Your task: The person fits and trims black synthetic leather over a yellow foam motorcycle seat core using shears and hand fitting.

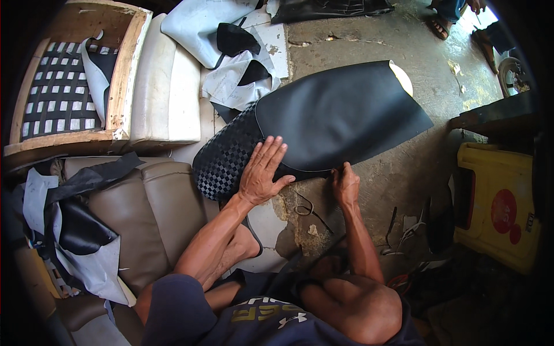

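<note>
Pressing flat on a black motorcycle seat cover (334, 115), the left hand (262, 170) spreads open-fingered across its woven-pattern end, while the right hand (345, 183) pinches the cover's near edge. The seat lies on a concrete floor (404, 173), scissors (309, 209) just beside the right wrist, a tan cushion (150, 213) to the left.

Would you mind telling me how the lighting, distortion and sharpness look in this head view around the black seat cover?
Head view: daylight falls from the upper right, blowing out a patch of floor; the smooth black seat cover shows a soft sheen, no hard glare; fisheye bends the wooden frame and darkens the corners; the left hand and right hand are reasonably sharp.
</note>
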A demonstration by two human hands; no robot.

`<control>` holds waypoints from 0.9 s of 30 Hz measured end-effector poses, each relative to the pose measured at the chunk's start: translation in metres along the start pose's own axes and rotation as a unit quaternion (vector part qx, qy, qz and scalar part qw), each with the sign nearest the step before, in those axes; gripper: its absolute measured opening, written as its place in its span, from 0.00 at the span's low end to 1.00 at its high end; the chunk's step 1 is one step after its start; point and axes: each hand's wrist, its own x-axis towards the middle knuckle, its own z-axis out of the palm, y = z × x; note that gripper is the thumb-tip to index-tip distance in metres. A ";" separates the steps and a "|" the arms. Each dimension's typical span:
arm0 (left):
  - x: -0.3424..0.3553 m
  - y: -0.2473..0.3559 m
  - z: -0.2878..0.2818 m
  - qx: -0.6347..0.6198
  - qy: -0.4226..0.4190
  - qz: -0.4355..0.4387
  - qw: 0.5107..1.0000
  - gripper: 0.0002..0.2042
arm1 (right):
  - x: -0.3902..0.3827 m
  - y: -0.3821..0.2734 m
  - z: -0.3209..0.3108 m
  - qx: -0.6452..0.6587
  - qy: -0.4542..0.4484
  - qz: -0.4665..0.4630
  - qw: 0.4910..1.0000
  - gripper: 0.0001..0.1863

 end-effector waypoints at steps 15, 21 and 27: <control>-0.028 0.022 0.028 0.099 0.035 -0.099 0.990 0.43 | 0.005 -0.002 -0.007 -0.006 -0.040 0.011 0.999 0.10; -0.041 0.024 0.030 0.100 0.036 -0.073 0.992 0.40 | 0.005 0.000 -0.006 0.000 -0.040 0.002 0.999 0.10; -0.040 0.024 0.029 0.087 0.049 -0.076 0.992 0.37 | 0.005 0.003 -0.005 0.010 -0.043 0.003 0.999 0.10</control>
